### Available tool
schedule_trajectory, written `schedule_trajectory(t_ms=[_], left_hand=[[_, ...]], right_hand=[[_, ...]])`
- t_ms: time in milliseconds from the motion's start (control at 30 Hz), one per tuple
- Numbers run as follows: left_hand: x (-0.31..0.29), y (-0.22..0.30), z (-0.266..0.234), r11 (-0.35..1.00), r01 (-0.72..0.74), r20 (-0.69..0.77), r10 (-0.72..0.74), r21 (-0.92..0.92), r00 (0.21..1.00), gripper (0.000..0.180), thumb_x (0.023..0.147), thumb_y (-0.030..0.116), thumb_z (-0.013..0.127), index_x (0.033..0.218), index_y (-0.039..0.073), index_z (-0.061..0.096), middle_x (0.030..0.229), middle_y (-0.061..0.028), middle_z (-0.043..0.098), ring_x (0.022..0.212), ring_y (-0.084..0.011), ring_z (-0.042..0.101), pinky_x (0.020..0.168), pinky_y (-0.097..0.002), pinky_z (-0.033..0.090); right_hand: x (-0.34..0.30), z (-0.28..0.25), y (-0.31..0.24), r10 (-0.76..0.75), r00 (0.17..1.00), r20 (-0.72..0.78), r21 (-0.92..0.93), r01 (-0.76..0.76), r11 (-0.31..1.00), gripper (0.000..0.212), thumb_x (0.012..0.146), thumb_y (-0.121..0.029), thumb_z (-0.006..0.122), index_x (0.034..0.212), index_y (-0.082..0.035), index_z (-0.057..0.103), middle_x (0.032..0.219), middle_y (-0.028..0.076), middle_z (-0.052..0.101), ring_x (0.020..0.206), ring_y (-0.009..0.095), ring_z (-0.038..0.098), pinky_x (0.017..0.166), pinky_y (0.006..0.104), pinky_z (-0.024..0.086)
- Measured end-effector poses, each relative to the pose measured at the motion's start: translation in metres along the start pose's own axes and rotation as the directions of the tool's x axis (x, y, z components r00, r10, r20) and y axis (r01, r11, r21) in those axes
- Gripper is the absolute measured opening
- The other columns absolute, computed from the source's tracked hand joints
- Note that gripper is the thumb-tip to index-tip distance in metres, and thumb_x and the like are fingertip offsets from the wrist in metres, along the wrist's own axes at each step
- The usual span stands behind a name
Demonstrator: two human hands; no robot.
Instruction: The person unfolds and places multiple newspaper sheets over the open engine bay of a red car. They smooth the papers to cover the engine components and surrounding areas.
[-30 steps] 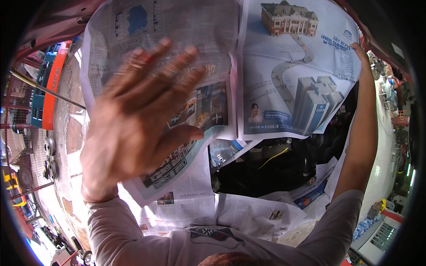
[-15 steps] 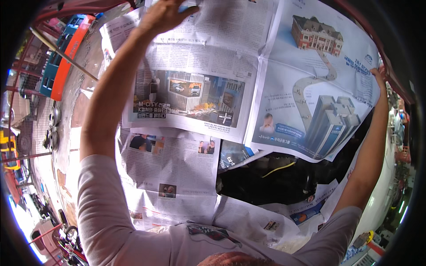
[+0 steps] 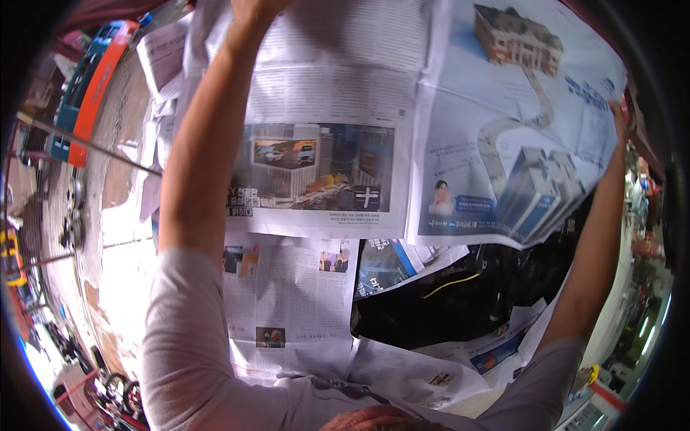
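A wide, open newspaper sheet [image 3: 316,93] spreads before me, a building photo on its left page and a large blue advertisement on its right. My right hand [image 3: 617,116] pinches that sheet's right edge. At the top edge of the picture my left hand [image 3: 257,8] is over the left page; its fingers are cut off from view. Below, more newspaper [image 3: 302,294] covers the near left side, with another piece [image 3: 438,366] along the near edge. Between them a dark recess [image 3: 410,309] shows black parts and a thin yellow strip [image 3: 451,285].
To the left, an orange and teal rack [image 3: 93,100] stands beyond a worn floor [image 3: 122,237], and a thin rod [image 3: 93,144] slants toward the papers. Metal round parts [image 3: 75,194] lie on that floor. A dark red panel edge [image 3: 108,10] runs along the upper left.
My left hand has gone up, mostly out of the picture. The big sheet has shifted slightly, and more of the blue printed paper underneath shows. My right hand still holds the edge.
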State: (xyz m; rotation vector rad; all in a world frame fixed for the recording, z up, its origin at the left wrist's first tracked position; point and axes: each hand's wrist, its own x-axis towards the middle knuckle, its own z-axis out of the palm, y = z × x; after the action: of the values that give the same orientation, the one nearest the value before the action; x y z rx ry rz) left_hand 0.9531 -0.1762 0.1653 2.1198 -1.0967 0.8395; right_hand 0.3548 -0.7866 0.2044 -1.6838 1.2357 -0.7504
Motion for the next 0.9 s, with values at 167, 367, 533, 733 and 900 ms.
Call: schedule_trajectory(t_ms=[167, 367, 533, 733, 900], left_hand=[[-0.08, 0.056, 0.009, 0.948, -0.312, 0.295, 0.317, -0.064, 0.901, 0.089, 0.097, 0.079, 0.031, 0.163, 0.019, 0.034, 0.169, -0.0156, 0.028, 0.157, -0.0454, 0.017, 0.123, -0.0681, 0.006], [-0.035, 0.038, 0.013, 0.986, -0.162, 0.425, 0.165, -0.044, 0.89, 0.095, 0.094, 0.08, 0.039, 0.164, 0.016, 0.03, 0.17, -0.0175, 0.024, 0.157, -0.043, 0.016, 0.125, -0.064, 0.009], [-0.018, 0.03, 0.001, 0.951, -0.306, 0.308, 0.303, -0.039, 0.902, 0.081, 0.095, 0.067, 0.054, 0.152, 0.01, 0.05, 0.154, -0.0249, 0.048, 0.146, -0.0426, 0.042, 0.118, -0.0607, 0.032], [-0.009, 0.056, 0.047, 0.964, -0.265, 0.236, 0.261, -0.017, 0.936, 0.081, 0.088, 0.084, 0.052, 0.12, 0.012, 0.075, 0.123, -0.0127, 0.073, 0.124, -0.0332, 0.064, 0.107, -0.051, 0.049], [0.012, 0.075, 0.071, 0.997, 0.053, 0.378, -0.067, 0.048, 0.923, 0.061, 0.095, 0.072, 0.052, 0.115, 0.019, 0.075, 0.108, -0.0129, 0.077, 0.104, -0.0356, 0.074, 0.091, -0.0471, 0.057]], right_hand=[[0.002, -0.003, -0.02, -0.05, 0.997, -0.058, 0.0, 0.05, 0.999, 0.051, 0.09, -0.04, 0.07, 0.124, -0.002, 0.069, 0.109, 0.01, 0.073, 0.099, 0.02, 0.066, 0.091, 0.0332, 0.052], [-0.063, -0.076, -0.038, 0.147, 0.989, -0.03, 0.373, -0.125, 0.919, 0.054, 0.091, -0.039, 0.072, 0.129, 0.0, 0.067, 0.113, 0.011, 0.073, 0.102, 0.023, 0.067, 0.092, 0.0344, 0.053], [-0.231, -0.147, -0.048, 0.118, 0.933, -0.339, 0.305, -0.01, 0.952, 0.062, 0.091, -0.037, 0.074, 0.136, 0.005, 0.061, 0.134, 0.015, 0.065, 0.117, 0.027, 0.063, 0.102, 0.0375, 0.049], [-0.44, -0.192, -0.05, 0.229, 0.822, -0.521, 0.457, 0.042, 0.888, 0.053, 0.099, -0.028, 0.064, 0.142, 0.004, 0.057, 0.145, 0.018, 0.059, 0.13, 0.031, 0.059, 0.113, 0.0421, 0.045], [-0.543, -0.24, -0.03, -0.112, 0.681, -0.724, 0.011, 0.173, 0.985, 0.045, 0.101, -0.026, 0.061, 0.134, 0.003, 0.064, 0.134, 0.015, 0.065, 0.12, 0.027, 0.062, 0.109, 0.0368, 0.046]])
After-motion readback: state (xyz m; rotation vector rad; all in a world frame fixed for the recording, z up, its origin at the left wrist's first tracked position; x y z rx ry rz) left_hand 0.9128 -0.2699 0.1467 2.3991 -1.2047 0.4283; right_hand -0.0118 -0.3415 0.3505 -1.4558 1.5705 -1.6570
